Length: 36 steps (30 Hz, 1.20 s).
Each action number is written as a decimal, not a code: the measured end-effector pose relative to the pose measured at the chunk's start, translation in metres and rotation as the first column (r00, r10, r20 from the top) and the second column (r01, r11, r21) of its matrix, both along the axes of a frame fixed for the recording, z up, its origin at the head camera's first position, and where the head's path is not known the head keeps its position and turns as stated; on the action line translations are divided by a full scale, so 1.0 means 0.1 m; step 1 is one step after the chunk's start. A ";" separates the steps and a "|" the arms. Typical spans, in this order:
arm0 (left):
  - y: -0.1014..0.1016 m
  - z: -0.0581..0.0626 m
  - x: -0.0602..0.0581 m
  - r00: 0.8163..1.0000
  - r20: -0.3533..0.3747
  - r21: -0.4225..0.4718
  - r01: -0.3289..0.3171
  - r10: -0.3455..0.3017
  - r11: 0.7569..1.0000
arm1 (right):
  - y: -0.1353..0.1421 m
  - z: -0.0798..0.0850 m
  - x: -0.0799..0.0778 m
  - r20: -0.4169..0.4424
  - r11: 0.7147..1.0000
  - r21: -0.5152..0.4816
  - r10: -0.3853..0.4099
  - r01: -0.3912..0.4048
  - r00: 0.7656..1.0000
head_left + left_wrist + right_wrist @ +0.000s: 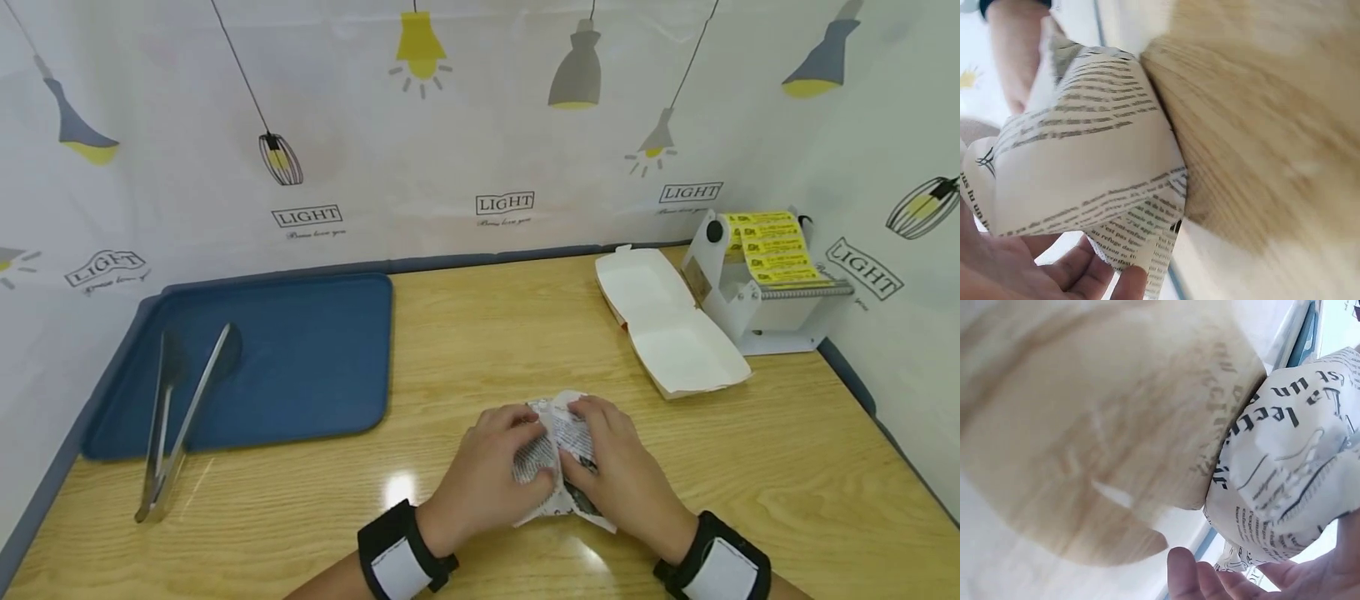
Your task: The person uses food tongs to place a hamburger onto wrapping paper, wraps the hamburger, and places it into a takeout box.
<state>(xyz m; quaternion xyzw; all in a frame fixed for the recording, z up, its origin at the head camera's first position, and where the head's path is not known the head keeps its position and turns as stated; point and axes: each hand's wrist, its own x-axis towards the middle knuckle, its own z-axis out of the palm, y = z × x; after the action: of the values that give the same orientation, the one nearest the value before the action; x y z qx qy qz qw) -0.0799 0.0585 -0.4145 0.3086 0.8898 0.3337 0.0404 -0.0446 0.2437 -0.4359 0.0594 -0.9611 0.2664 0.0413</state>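
Between the two hands, on the wooden table, sits a bundle in newspaper-print wrapping paper point(557, 450); what is inside is hidden. My left hand point(495, 467) holds its left side, thumb and fingers curved over the paper. From the right, my right hand point(618, 467) holds the other side, its thumb pressing near a raised middle fold. Loose paper corners stick out toward me. In the left wrist view the wrapping paper point(1091, 144) bulges above the fingers point(1085, 275). Printed paper point(1285, 456) also fills the right side of the right wrist view, above the fingertips point(1182, 565).
A blue tray point(300, 367) lies at the left, with metal tongs point(183, 425) resting across its front edge. Beyond the bundle to the right, a white clamshell box point(671, 321) lies unfolded. Behind it stands a dispenser point(787, 308) with yellow labels point(776, 250). A printed curtain point(450, 150) hangs behind.
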 end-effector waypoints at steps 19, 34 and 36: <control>0.09 -0.05 0.07 0.994 -0.101 -0.155 -0.052 0.037 0.987 | 0.05 0.39 0.08 -0.107 0.988 -0.136 0.062 -0.076 0.992; 0.08 -0.08 0.07 0.992 -0.118 -0.121 -0.069 0.054 0.990 | 0.04 0.34 0.13 -0.045 0.985 -0.170 -0.026 0.018 0.999; 0.07 -0.09 0.08 0.991 -0.119 -0.127 -0.074 0.059 0.989 | 0.09 0.33 0.15 0.032 0.981 -0.181 -0.065 0.070 0.997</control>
<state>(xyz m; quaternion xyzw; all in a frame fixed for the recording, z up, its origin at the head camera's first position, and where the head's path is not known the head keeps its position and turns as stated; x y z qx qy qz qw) -0.0720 0.0656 -0.4236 0.2941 0.9205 0.2574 -0.0018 -0.0299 0.2526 -0.4033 0.0192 -0.9347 0.3524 0.0429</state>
